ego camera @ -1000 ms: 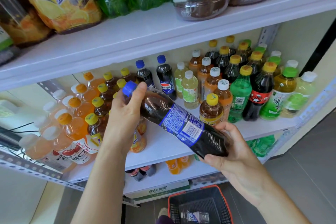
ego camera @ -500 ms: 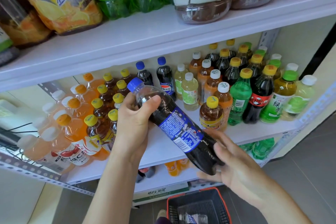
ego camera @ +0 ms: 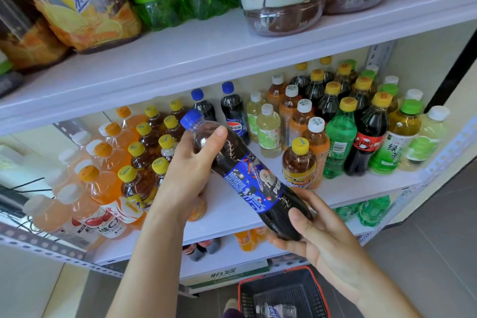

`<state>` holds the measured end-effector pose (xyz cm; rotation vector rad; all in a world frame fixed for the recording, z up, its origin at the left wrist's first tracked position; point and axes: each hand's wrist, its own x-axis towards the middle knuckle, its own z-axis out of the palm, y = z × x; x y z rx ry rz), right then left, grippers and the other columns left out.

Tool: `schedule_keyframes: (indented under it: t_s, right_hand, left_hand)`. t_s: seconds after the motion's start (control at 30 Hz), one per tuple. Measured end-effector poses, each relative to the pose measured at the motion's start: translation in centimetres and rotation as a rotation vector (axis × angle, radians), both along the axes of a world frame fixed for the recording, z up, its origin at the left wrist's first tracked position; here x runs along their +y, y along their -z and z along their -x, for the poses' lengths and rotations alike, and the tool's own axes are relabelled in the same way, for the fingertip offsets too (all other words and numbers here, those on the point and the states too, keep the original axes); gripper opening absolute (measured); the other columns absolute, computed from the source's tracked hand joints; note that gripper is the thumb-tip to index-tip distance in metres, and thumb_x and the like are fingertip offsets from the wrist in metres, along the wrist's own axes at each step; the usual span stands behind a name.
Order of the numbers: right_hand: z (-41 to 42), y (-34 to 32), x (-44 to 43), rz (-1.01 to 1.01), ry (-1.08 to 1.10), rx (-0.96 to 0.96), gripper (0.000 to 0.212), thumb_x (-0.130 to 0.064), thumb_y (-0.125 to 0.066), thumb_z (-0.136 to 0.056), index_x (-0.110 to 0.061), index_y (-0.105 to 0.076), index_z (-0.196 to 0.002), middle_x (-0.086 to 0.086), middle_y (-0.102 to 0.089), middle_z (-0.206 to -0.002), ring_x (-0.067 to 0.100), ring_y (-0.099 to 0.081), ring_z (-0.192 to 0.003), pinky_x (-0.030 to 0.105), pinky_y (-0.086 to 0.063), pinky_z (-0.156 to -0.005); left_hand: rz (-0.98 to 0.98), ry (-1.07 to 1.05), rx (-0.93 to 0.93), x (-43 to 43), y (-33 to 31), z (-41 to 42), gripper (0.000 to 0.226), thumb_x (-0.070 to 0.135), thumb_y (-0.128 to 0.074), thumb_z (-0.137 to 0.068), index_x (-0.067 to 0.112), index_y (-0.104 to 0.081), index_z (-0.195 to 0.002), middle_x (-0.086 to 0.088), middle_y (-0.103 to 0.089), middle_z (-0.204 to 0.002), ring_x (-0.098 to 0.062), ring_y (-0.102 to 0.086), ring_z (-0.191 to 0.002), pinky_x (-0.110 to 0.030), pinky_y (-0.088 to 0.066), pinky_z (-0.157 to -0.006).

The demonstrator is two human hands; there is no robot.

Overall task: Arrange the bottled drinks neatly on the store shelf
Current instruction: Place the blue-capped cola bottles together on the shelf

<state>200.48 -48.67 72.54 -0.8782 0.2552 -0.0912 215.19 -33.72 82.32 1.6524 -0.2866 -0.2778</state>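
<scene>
Across the middle shelf [ego camera: 348, 188], most bottles [ego camera: 335, 121] were already ranged in rows, but one cola bottle [ego camera: 253, 183] was held tilted before its bare central strip, neck clasped by the left hand [ego camera: 185, 173], base by the right hand [ego camera: 322, 237], while another was left in the basket [ego camera: 291, 289].
</scene>
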Motion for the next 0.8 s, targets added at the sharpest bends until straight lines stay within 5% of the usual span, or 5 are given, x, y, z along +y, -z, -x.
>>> schedule_keyframes:
  t_s: [0.13, 0.37, 0.57, 0.67, 0.8]
  right_hand:
    - [-0.4, 0.8, -0.2, 0.267, 0.086, -0.007, 0.070, -0.038, -0.094, -0.055, -0.028, -0.060, -0.115, 0.006, -0.068, -0.113, 0.024, -0.069, -0.099, 0.039, -0.058, -0.082]
    - [-1.1, 1.5, -0.1, 0.499, 0.175, 0.016, 0.065, -0.020, -0.088, -0.050, -0.033, -0.055, -0.105, 0.003, -0.063, -0.104, 0.013, -0.065, -0.086, 0.025, -0.053, -0.072]
    - [-1.5, 1.1, 0.1, 0.712, 0.213, 0.085, 0.065, -0.006, -0.086, -0.054, -0.037, -0.051, -0.099, -0.022, -0.063, -0.091, -0.006, -0.062, -0.074, 0.004, -0.046, -0.062]
    - [-1.8, 0.5, 0.0, 0.960, 0.160, 0.136, 0.055, -0.011, -0.085, -0.068, -0.038, -0.053, -0.104, -0.019, -0.062, -0.099, -0.001, -0.060, -0.093, 0.013, -0.048, -0.076]
    - [-2.1, -0.3, -1.1, 1.373, 0.313, 0.119, 0.040, -0.017, -0.075, -0.083, -0.024, -0.059, -0.119, -0.008, -0.058, -0.111, 0.018, -0.055, -0.107, 0.035, -0.048, -0.089]
  left_hand:
    - [-0.009, -0.071, -0.038, -0.3, -0.2, -0.1, 0.064, 0.049, -0.072, -0.068, 0.008, -0.059, -0.116, -0.015, -0.070, -0.108, -0.028, -0.069, -0.100, -0.054, -0.053, -0.094]
    - [-0.107, 0.007, 0.039, 0.3, 0.5, -1.1, 0.062, 0.060, -0.075, -0.065, 0.022, -0.058, -0.111, 0.006, -0.075, -0.089, -0.014, -0.074, -0.085, -0.035, -0.061, -0.066]
    - [-0.141, 0.094, -0.017, 0.4, 0.6, -2.0, 0.050, 0.037, -0.083, -0.071, 0.013, -0.060, -0.108, -0.006, -0.075, -0.092, -0.023, -0.075, -0.085, -0.038, -0.061, -0.062]
    - [-0.146, 0.053, -0.111, -0.1, 0.9, -2.4, 0.048, 0.026, -0.088, -0.070, 0.012, -0.057, -0.106, -0.007, -0.074, -0.089, -0.024, -0.074, -0.080, -0.039, -0.061, -0.060]
    - [-0.453, -0.041, -0.389, -1.4, 1.9, -3.8, 0.056, 0.053, -0.081, -0.057, 0.035, -0.051, -0.101, 0.013, -0.070, -0.088, -0.010, -0.067, -0.082, -0.034, -0.055, -0.069]
